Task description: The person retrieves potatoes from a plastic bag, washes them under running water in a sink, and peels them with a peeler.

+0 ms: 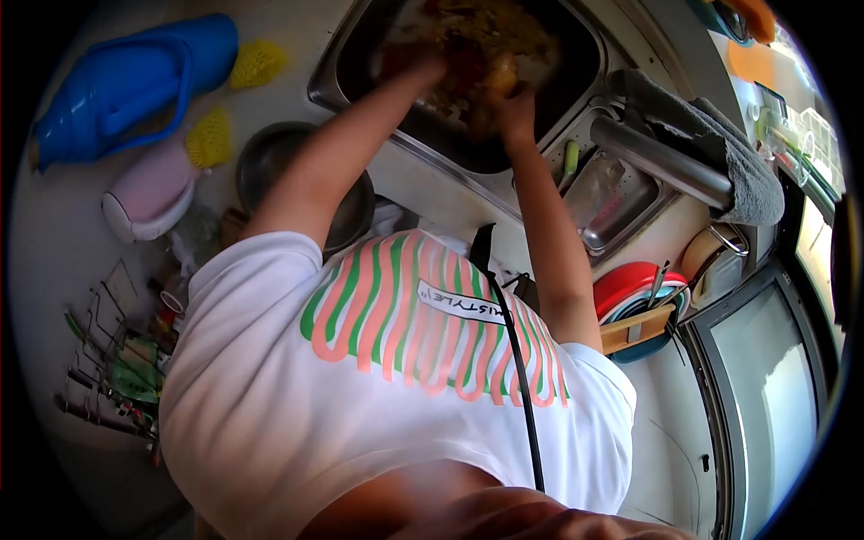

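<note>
Both of my hands are inside the metal sink (585,85) at the top of the head view. My left hand (430,65) reaches in beside a dark reddish patch (465,65); blur hides its fingers. On the other side, my right hand (515,110) is closed against a round, yellowish piece (501,74), whose exact kind I cannot make out. Yellow-brown scraps (513,31) lie in a heap beyond the hands, and smaller bits are scattered around them in the dark basin.
A metal bowl (261,166) sits left of my left forearm. Farther left lie a blue thermos jug (117,85) and a pink bottle (153,193). Right of the sink are a metal drainer tray (621,220), a grey towel (756,184) and stacked basins (621,283).
</note>
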Tool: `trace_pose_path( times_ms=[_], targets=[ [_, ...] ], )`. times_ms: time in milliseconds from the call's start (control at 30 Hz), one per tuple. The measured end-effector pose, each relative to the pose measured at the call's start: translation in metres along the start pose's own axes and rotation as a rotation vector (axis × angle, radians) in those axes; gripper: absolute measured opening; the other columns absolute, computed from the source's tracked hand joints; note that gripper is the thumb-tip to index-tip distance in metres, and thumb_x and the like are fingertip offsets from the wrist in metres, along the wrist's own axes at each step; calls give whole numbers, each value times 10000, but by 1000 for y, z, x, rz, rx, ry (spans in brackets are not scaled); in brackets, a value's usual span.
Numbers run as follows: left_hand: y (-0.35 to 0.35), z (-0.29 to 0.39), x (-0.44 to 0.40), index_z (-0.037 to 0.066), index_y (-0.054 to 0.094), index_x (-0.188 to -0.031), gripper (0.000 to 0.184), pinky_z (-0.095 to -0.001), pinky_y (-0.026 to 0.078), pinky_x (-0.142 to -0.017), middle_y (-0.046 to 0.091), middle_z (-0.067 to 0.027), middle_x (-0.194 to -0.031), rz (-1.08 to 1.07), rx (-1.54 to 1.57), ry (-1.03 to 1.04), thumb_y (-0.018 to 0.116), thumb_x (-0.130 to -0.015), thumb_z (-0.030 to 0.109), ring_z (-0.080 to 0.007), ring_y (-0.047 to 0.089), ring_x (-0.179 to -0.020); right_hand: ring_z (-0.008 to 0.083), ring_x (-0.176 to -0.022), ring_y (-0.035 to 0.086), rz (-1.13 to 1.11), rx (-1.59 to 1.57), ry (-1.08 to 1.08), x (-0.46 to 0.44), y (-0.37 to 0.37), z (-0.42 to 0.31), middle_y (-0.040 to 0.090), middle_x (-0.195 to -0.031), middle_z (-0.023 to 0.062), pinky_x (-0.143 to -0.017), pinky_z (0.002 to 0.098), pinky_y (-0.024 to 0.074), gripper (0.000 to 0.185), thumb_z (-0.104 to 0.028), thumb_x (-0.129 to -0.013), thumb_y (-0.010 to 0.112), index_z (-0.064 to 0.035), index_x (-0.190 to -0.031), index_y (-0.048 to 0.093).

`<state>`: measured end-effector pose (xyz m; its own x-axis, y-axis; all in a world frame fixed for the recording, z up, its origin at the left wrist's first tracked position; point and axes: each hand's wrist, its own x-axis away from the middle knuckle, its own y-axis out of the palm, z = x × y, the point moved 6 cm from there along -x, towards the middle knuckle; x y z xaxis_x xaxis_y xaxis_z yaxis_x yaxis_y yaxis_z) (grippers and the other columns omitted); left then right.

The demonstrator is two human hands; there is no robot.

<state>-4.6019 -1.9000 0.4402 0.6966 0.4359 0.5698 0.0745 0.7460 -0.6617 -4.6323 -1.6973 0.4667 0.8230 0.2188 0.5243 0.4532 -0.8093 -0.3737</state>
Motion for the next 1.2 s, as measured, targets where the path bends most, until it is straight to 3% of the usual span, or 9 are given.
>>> trace_pose_path(
  times_ms=[167, 300, 400, 467, 533, 600, 733, 833, 1200],
  targets=[
    [-23, 76, 68, 20, 566, -1256, 540, -353, 526, -871, 629, -128, -1150, -149, 912, 162, 644, -922, 437, -226, 631, -1031, 287, -1010, 625, 103, -228, -79, 49, -3, -57, 616, -1164, 196, -865, 353, 507, 710, -271, -792, 779, 55, -1287, 389],
    [-22, 89, 85, 67, 515, -1288, 616, -324, 524, -876, 608, -96, -1200, -71, 935, 284, 767, -840, 406, -203, 605, -1095, 212, -989, 623, 16, -246, -224, 71, -31, -75, 638, -1132, 186, -876, 315, 493, 494, -211, -914, 632, 31, -1289, 421],
    [-18, 95, 84, 68, 521, -1287, 573, -319, 523, -876, 616, -94, -1188, -122, 927, 291, 728, -879, 413, -191, 609, -1095, 291, -914, 637, 360, -706, 5, 77, -87, -39, 645, -1080, 192, -790, 382, 537, 492, -354, -1015, 396, -3, -1358, 368],
    [-5, 97, 74, 63, 543, -1268, 469, -331, 533, -856, 641, -103, -1137, -176, 948, 410, 604, -968, 418, -209, 638, -1046, 240, -713, 612, 657, -849, 102, 76, -123, -36, 633, -918, 158, -632, 330, 503, 462, -415, -1018, 390, -25, -1263, 345],
    [2, 100, 76, 47, 570, -1231, 462, -337, 534, -850, 672, -106, -1076, -294, 1059, 337, 605, -964, 422, -225, 645, -1009, 218, -693, 605, 629, -704, 53, 59, -146, -40, 633, -912, 157, -588, 308, 481, 375, -327, -1014, 421, -6, -1209, 420],
    [-19, 124, 104, 61, 532, -1294, 492, -357, 525, -892, 648, -123, -1134, -476, 1163, 247, 424, -1025, 459, -243, 655, -1032, 184, -599, 511, 592, -540, -85, 24, -165, -20, 596, -798, 105, -529, 311, 393, 320, -296, -982, 490, 5, -1089, 497],
    [-25, 134, 119, 75, 486, -1357, 564, -379, 510, -942, 634, -148, -1170, -697, 1265, 127, 296, -1052, 510, -253, 656, -1058, 126, -539, 479, 504, -446, 32, 19, -174, -28, 571, -688, 62, -437, 300, 342, 282, -242, -978, 550, 25, -896, 589],
    [-32, 138, 124, 86, 467, -1376, 571, -387, 513, -939, 627, -163, -1192, -697, 1295, 151, 279, -1051, 517, -255, 654, -1053, 112, -514, 443, 481, -402, 34, 23, -183, -24, 552, -660, 38, -432, 301, 326, 286, -263, -959, 598, 19, -908, 601],
    [-51, 150, 131, 79, 552, -1209, 413, -364, 555, -845, 646, -97, -1011, -612, 1314, 186, 536, -981, 423, -229, 668, -936, 88, -588, 418, 386, -493, -62, 26, -178, -19, 524, -738, 12, -496, 280, 332, 197, -236, -982, 551, -40, -967, 553]
  ],
)
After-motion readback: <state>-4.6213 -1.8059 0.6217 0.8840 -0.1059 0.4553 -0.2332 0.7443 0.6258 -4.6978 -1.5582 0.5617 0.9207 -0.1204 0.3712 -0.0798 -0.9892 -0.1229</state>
